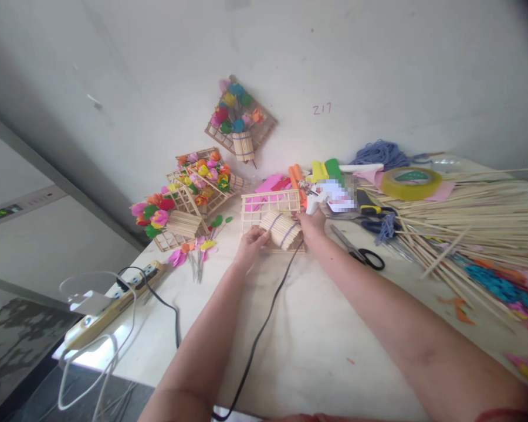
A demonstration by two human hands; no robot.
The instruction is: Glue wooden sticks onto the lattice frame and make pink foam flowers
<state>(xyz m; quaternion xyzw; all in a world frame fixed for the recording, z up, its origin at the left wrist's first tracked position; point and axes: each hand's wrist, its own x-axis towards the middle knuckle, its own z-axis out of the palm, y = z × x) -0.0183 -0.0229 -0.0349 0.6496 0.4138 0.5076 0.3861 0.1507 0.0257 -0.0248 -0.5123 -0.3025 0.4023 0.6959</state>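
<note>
My left hand (251, 240) pinches the left side of a small bundle of wooden sticks (282, 229) bound with purple thread, which lies on a wooden lattice frame (268, 205). My right hand (311, 224) is closed around a white glue gun (314, 200) at the bundle's right edge, nozzle near the frame. The gun's black cord (264, 328) trails toward me across the white table (325, 340).
Finished frames with paper flowers (193, 187) stand at the left and one hangs on the wall (240, 120). Scissors (361, 252), a tape roll (411, 183), blue yarn (381, 153) and a heap of long sticks (475, 223) lie right. A power strip (114, 302) sits at the left edge.
</note>
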